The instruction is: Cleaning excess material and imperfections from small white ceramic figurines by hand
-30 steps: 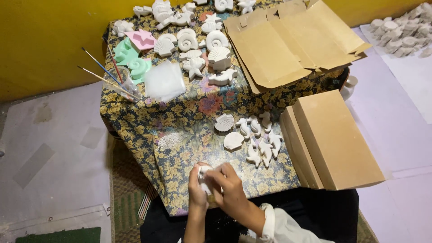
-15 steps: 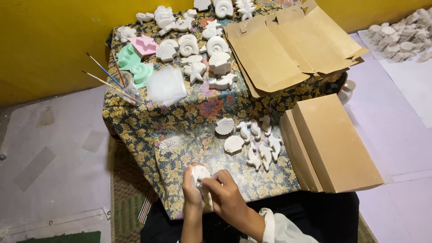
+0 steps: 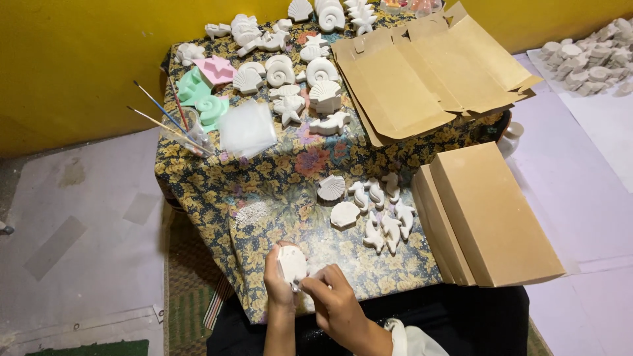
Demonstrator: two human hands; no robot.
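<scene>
— What is the left hand (image 3: 278,285) gripping?
— Its grip is pinching a white plaster shell (image 3: 291,263) over the table's (image 3: 277,191) near edge.
— And the right hand (image 3: 336,304)?
— Its grip is pressing a small tool (image 3: 297,286) against the shell.

Light: I saw soft, even indoor light from above.
Shadows: faint ones lay beside the stacked cardboard boxes (image 3: 491,214).
Glare: none on the yellow wall (image 3: 79,59).
Focus: mostly sharp, my hands slightly soft.
</scene>
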